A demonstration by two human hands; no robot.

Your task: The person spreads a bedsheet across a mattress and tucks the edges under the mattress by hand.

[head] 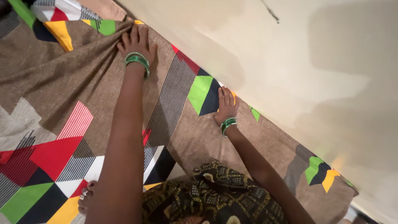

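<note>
Your left hand (137, 42) presses flat, fingers spread, upper left on the patterned sheet (62, 124), its edge running diagonally along the wall (290, 62) toward your flat right hand (226, 107) at centre.

The bedsheet (49, 83) is showing a brown woven-look ground broken by geometric patches: red, bright green, yellow, navy, white, and panels of fine black-and-white and red-and-white stripes. The wall (290, 54) beside it is looking plain cream, with a thin dark mark near the top. Green bangles are circling the wrist of the left hand (137, 43), and a similar green set is sitting at the wrist of the right hand (226, 105). The garment (215, 195) at the bottom is displaying a black and mustard-yellow print of small checks and curling motifs.
</note>
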